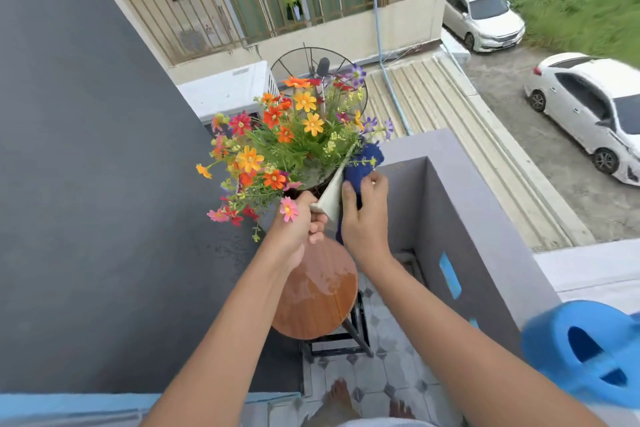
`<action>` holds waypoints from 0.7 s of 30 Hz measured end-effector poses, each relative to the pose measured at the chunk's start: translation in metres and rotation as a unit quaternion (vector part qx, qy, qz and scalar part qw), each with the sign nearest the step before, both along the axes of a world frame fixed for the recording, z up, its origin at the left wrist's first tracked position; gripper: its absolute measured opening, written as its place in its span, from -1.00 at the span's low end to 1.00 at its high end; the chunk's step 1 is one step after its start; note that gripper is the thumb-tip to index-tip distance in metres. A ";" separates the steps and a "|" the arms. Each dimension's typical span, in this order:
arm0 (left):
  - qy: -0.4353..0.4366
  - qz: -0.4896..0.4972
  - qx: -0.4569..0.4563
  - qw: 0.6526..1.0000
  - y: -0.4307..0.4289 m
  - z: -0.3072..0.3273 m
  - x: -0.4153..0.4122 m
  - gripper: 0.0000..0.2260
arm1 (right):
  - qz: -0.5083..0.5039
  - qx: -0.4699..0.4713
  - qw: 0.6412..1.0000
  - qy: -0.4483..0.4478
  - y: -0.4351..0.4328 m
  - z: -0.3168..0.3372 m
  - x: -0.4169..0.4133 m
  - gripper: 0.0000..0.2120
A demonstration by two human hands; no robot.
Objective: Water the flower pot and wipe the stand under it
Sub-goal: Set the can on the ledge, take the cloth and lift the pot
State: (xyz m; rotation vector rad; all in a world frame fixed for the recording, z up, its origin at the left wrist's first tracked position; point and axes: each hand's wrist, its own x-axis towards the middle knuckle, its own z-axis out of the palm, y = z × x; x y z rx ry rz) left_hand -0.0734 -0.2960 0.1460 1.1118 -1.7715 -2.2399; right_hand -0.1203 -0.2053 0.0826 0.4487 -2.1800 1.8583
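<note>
Two hands hold a flower pot (329, 199) in the air above a wet round stand (317, 291).

Left-hand fingers (317, 227) curl around the near corner of the pale pot's rim, and the left hand (298, 224) grips it from below the blooms; the right hand (363, 210) presses a dark blue cloth (362, 163) flat against the pot's right side, thumb laid along the rim edge, so that hand holds both cloth and pot. Orange, red, pink and purple flowers (287, 142) spread up and to the left of the pot. Below the hands, the wooden stand top shows a shiny film of water. At the lower right a blue watering can (588, 347) sits on the grey balcony wall (460, 204).
</note>
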 end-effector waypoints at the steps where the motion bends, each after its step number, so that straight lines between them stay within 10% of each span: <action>1: 0.005 0.003 -0.009 1.000 -0.002 0.001 -0.002 -0.80 | 0.028 0.008 1.000 -0.001 0.001 -0.010 0.014 -0.80; 13: -0.046 -0.027 -0.118 0.992 -0.032 0.008 0.002 -0.80 | -0.018 -0.063 0.996 -0.065 0.036 0.005 -0.008 -0.88; 21: -0.061 -0.057 -0.182 0.980 -0.039 0.017 0.013 -0.81 | 0.149 -0.002 0.980 -0.131 0.064 0.034 -0.075 -0.74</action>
